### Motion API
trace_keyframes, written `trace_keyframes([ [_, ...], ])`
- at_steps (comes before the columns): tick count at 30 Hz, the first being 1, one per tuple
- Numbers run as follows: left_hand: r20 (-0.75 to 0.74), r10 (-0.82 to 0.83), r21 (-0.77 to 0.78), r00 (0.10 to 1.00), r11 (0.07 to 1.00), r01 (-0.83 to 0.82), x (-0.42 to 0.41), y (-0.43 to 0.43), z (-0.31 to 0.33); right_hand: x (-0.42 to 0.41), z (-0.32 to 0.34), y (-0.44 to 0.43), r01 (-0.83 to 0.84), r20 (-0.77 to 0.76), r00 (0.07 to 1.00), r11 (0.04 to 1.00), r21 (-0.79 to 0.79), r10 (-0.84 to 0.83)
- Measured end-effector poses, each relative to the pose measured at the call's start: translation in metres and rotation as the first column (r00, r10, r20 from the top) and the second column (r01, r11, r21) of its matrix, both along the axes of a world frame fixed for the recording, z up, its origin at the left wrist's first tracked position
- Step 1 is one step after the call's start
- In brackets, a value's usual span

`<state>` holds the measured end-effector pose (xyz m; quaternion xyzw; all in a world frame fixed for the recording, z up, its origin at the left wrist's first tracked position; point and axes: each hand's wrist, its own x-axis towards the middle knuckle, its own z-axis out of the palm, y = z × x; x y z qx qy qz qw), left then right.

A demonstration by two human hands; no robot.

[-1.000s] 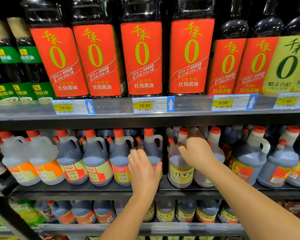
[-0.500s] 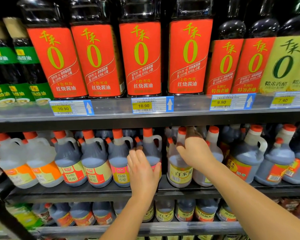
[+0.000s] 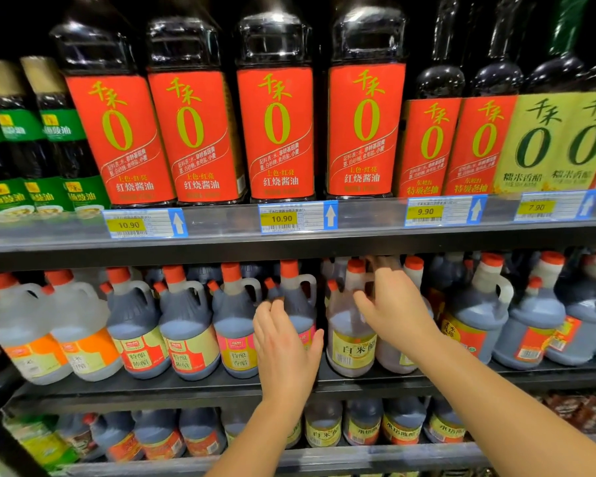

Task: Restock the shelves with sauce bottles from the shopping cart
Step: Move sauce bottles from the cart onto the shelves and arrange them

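Handled sauce jugs with orange caps fill the middle shelf. My left hand lies flat, fingers straight, against the front of a dark jug with a pink label. My right hand reaches over the top of a jug in the row beside it and its fingers curl round the neck; that jug's cap is hidden. A jug with a yellow label stands between my two hands, close to my right thumb. The shopping cart is out of view.
Tall dark bottles with red labels stand on the upper shelf, with price tags along its edge. Pale jugs sit at the far left of the middle shelf, dark ones at the right. More jugs line the shelf below.
The view has drifted a little. Both hands stay on the same jugs at about the same spots.
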<state>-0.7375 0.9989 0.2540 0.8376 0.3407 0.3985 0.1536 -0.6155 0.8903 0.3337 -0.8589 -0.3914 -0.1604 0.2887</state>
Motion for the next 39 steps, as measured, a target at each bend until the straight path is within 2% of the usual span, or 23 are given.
trace_keyframes([
  [3,0.028,-0.085,0.024,0.996,0.996,0.084,0.007,-0.014,-0.001,0.005,-0.004,-0.018,-0.085,0.105,0.992,0.988,0.126,0.072],
  [6,0.034,-0.165,0.022,0.986,0.986,0.164,0.017,-0.03,0.001,0.016,-0.008,-0.034,-0.081,0.173,0.984,0.98,0.182,0.049],
  [11,-0.02,-0.235,-0.017,0.972,0.972,0.234,0.035,-0.05,-0.001,0.04,-0.018,-0.058,0.031,0.135,0.989,0.968,0.248,-0.066],
  [15,-0.054,-0.18,-0.042,0.982,0.983,0.178,0.045,-0.054,0.0,0.062,-0.023,-0.063,0.086,-0.075,0.994,0.991,0.106,-0.079],
  [17,-0.062,-0.152,-0.042,0.986,0.988,0.15,0.049,-0.057,0.001,0.069,-0.019,-0.064,0.02,-0.19,0.982,1.0,0.018,-0.016],
  [20,-0.09,-0.112,-0.039,0.99,0.993,0.109,0.054,-0.059,0.002,0.073,-0.012,-0.065,-0.148,-0.283,0.948,0.989,0.0,0.142],
  [24,-0.111,-0.083,-0.034,0.99,0.996,0.08,0.058,-0.06,0.001,0.081,-0.017,-0.064,-0.127,-0.259,0.961,0.988,-0.09,0.1],
  [28,-0.115,-0.082,-0.015,0.99,0.997,0.081,0.059,-0.059,-0.003,0.082,-0.02,-0.065,-0.12,-0.217,0.971,0.99,-0.077,0.101],
  [32,-0.115,-0.089,-0.004,0.989,0.996,0.089,0.059,-0.057,-0.003,0.083,-0.024,-0.064,-0.009,-0.225,0.974,0.989,-0.148,-0.025],
  [39,-0.105,-0.114,0.014,0.988,0.993,0.116,0.057,-0.051,-0.006,0.079,-0.028,-0.062,0.051,-0.229,0.97,0.991,-0.121,-0.078],
])
